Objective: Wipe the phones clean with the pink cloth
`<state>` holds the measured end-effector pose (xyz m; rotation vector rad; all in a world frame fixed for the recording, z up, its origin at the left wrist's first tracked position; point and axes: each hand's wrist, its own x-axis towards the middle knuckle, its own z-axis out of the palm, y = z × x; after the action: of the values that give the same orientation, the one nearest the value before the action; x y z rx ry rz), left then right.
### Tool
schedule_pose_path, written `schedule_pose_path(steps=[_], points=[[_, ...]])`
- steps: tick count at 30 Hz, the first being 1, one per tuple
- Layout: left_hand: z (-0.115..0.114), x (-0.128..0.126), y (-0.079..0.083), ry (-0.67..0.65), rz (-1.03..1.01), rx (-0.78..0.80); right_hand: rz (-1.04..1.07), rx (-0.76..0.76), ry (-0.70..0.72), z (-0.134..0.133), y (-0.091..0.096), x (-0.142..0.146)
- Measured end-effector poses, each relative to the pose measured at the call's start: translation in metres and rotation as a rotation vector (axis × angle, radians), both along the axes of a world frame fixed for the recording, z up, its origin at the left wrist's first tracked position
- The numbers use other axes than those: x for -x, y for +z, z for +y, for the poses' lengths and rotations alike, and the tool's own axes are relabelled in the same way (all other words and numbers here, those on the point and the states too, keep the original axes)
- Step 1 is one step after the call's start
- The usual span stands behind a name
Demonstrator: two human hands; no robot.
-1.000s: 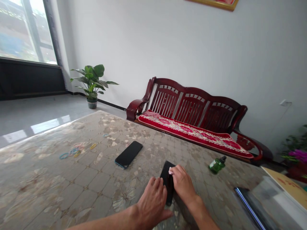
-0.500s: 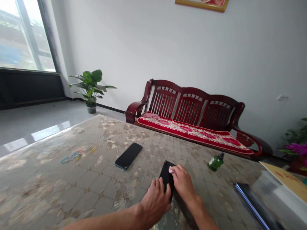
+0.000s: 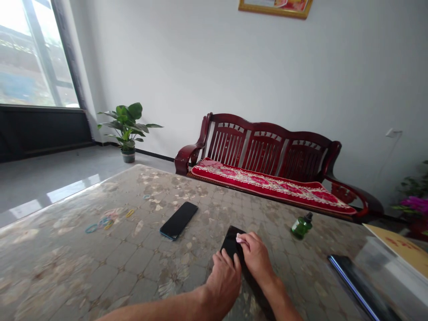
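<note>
A black smartphone (image 3: 229, 241) lies on the patterned tabletop in front of me, its lower part covered by my hands. My left hand (image 3: 224, 277) is closed over that lower part, fingers bent across the phone and its thumb mostly out of sight. Pinched in the fingers of my right hand (image 3: 257, 257) is a small, pale pinkish-white wad of cloth or tissue (image 3: 239, 238), close against the upper screen. To the left lies a second black smartphone (image 3: 179, 220) with a blue edge. A green spray bottle (image 3: 301, 226) with a black top stands to the right.
Colourful rubber bands (image 3: 106, 221) lie scattered on the left of the table (image 3: 117, 272). A dark, flat object with a blue edge (image 3: 357, 283) and a yellowish printed sheet (image 3: 399, 243) are at the right. Beyond the table stands a red wooden bench (image 3: 264, 149).
My left hand has slid slightly down and right along the phone. The right hand with the wad has shifted a little lower. The view has tilted slightly.
</note>
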<state>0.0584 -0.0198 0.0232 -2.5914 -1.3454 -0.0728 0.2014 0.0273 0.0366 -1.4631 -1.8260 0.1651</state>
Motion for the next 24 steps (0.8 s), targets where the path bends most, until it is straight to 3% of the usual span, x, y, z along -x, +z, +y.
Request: schedule_pose_path(steps=[5, 12, 19, 24], points=[[0.006, 0.026, 0.023, -0.044, -0.058, 0.106, 0.13, -0.078, -0.005, -0.003, 0.011, -0.003], [0.014, 0.06, 0.057, 0.017, -0.14, 0.304, 0.059, -0.174, 0.066, -0.008, 0.021, 0.012], [0.024, 0.072, 0.062, 0.067, -0.225, 0.338, -0.177, -0.246, 0.164, -0.019, 0.03, 0.033], [0.026, 0.078, 0.063, 0.034, -0.227, 0.35, -0.262, -0.229, 0.061, -0.01, 0.035, 0.02]])
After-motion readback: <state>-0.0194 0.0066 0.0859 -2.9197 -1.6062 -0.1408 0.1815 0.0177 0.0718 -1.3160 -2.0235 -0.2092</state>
